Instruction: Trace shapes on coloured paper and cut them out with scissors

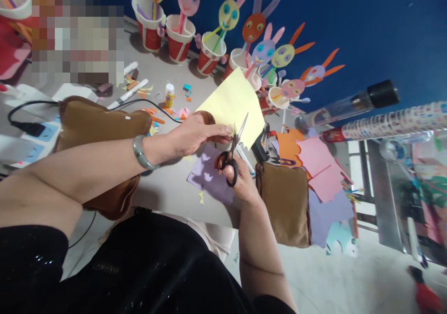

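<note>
Table edge [183, 208] close bodyside, left hand [193, 131] pinched on ragged-edged paper [230, 101], right hand [246, 183] wrapped around scissors [234, 144], long axis angled forward-right!

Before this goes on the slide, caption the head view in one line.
The left hand holds yellow paper, the right hand black-handled scissors, near a row of red-and-white cups with paper faces.

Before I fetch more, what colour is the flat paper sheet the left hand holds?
Pale yellow sheet, clearest in the head view.
</note>
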{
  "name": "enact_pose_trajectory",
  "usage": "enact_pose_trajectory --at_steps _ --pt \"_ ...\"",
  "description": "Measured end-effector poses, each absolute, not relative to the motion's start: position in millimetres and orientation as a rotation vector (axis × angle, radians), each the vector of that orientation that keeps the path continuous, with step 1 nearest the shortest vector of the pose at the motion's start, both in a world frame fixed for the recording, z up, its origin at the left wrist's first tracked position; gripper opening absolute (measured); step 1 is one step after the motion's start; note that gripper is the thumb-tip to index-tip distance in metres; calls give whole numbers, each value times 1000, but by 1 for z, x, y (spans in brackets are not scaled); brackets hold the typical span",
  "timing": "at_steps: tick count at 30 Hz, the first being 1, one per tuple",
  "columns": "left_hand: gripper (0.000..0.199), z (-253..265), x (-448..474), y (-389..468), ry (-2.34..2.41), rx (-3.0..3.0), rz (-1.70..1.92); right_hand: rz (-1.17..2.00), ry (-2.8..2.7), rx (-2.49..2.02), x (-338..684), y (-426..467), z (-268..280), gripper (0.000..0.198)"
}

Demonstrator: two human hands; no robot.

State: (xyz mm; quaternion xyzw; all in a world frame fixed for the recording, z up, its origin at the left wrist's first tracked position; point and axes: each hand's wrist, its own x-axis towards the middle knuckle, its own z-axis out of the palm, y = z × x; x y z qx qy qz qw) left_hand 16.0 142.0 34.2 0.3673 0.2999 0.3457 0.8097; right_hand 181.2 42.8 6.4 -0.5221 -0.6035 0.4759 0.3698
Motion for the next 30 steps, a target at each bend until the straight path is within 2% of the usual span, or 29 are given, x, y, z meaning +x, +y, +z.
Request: enact_pose_trajectory --at_steps 21,30 --pt "19 32 16 138 634 727 720 1179 -1550 -1347 180 43 2 63" --pt "15 31 16 138 672 733 709 1176 -1537 -1348 180 43 3 64"
